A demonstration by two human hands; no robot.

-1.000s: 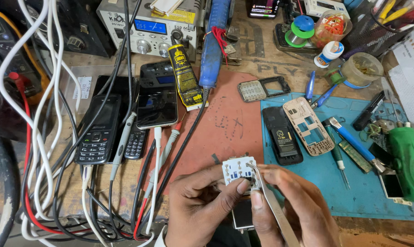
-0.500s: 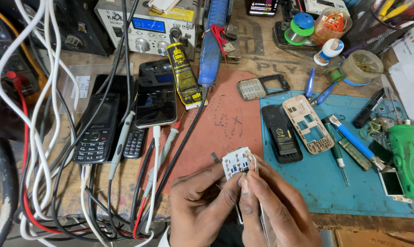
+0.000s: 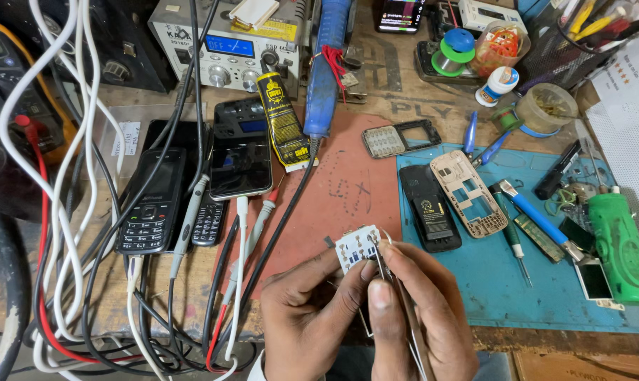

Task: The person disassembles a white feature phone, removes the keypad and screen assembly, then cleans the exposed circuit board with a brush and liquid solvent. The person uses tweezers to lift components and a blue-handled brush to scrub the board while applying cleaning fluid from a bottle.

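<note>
My left hand (image 3: pixel 302 310) pinches a small white keypad sheet (image 3: pixel 357 246) between thumb and fingers, low in the middle of the view. My right hand (image 3: pixel 411 310) grips metal tweezers (image 3: pixel 404 314), whose tips rest against the sheet's right edge. Both hands hover over a reddish-brown mat (image 3: pixel 341 190). On the blue mat (image 3: pixel 475 282) to the right lie a black phone body (image 3: pixel 429 208) and a beige inner phone frame (image 3: pixel 469 192).
White, black and red cables (image 3: pixel 58 212) cover the left. Phones (image 3: pixel 150 201) lie left of the mat, with a yellow-black glue tube (image 3: pixel 283 121), a blue hot-air handle (image 3: pixel 326 70), a screwdriver (image 3: pixel 538 219) and a green device (image 3: pixel 623 247) around.
The view has shifted slightly. My right hand has turned and brought the tweezers' tips up against the white sheet, closing in beside my left hand.
</note>
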